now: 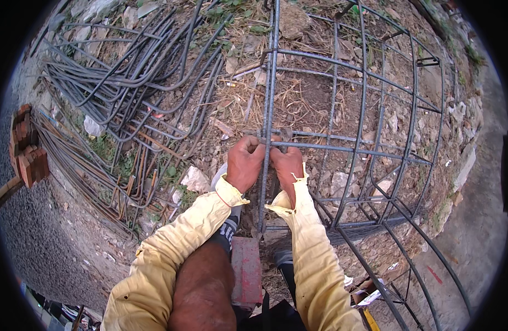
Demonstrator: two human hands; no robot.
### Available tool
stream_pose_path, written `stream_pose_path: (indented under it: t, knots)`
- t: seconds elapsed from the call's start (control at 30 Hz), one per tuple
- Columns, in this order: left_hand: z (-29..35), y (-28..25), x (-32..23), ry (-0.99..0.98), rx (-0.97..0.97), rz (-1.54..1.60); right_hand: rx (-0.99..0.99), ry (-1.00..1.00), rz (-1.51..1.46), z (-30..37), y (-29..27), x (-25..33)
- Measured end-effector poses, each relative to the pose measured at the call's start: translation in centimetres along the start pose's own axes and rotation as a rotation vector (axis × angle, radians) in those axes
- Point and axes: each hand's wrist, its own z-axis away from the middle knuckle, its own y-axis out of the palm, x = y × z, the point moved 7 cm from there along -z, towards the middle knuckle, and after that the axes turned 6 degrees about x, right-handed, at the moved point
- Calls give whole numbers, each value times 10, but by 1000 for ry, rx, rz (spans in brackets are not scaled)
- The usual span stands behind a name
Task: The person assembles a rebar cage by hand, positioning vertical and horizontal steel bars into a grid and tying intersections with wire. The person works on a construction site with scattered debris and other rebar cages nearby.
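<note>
My left hand (245, 164) and my right hand (287, 166) meet at a joint of a rebar cage, where a long steel bar (270, 99) crosses a bent stirrup bar (325, 146). The left hand lies against the left side of the long bar, its fingers curled in at the joint. On the other side, the right hand's fingers are pinched close to the crossing. Whatever small piece they grip is hidden by the fingers. A small dark piece (287, 133) shows just beyond the right fingertips; its kind is unclear. Both forearms wear torn yellow sleeves.
Bent rebar stirrups (138, 77) lie piled at the left, with thinner rusty rods (94, 171) nearer. Bricks (30, 160) are stacked at the far left. The cage spreads right over stony, grassy ground. A worn reddish block (246, 270) is between my legs.
</note>
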Motion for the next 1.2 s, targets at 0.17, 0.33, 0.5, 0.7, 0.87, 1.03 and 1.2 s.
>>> stream_pose_path:
  t: [0.17, 0.33, 0.5, 0.7, 0.87, 1.03, 1.2]
  knots:
    - [-4, 12, 3, -35, 89, 369, 72, -14, -85, -2, 1, -2]
    - [-6, 15, 9, -43, 180, 546, 48, 74, -108, -3, 1, -4]
    - [-3, 6, 9, -78, 127, 542, 36, 15, -68, -3, 2, 9]
    - [-19, 7, 31, -10, 55, 454, 75, 7, -70, -1, 4, 4]
    - [-18, 9, 27, -37, 44, 604, -27, -53, -141, -7, 10, 2]
    - [-13, -3, 13, -213, 80, 588, -125, 47, 12, -23, -4, -3]
    - [-42, -34, -21, -188, 171, 195, -67, -49, 224, -27, 2, 26]
